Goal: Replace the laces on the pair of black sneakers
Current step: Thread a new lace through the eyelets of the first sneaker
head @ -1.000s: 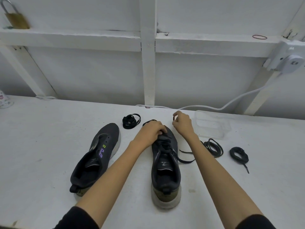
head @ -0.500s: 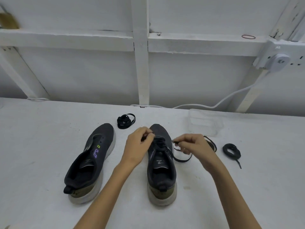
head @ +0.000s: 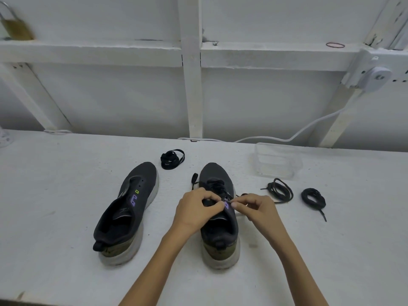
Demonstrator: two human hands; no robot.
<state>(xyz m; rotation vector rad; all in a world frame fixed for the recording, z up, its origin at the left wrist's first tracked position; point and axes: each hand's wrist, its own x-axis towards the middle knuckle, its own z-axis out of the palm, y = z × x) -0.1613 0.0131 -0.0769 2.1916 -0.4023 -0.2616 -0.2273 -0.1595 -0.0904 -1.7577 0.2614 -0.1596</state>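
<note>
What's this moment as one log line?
left hand: pinches lace | right hand: pinches lace | laced sneaker: upright | other sneaker: unlaced

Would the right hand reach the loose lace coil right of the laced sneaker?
Probably yes: the right hand is near the coil, only bare table between, though it pinches a lace.

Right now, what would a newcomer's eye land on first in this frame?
The left hand and right hand meet over the middle sneaker, pinching its lace near the top eyelets. A second sneaker without laces lies to its left, and three black lace coils sit around them on the white bench.
</note>
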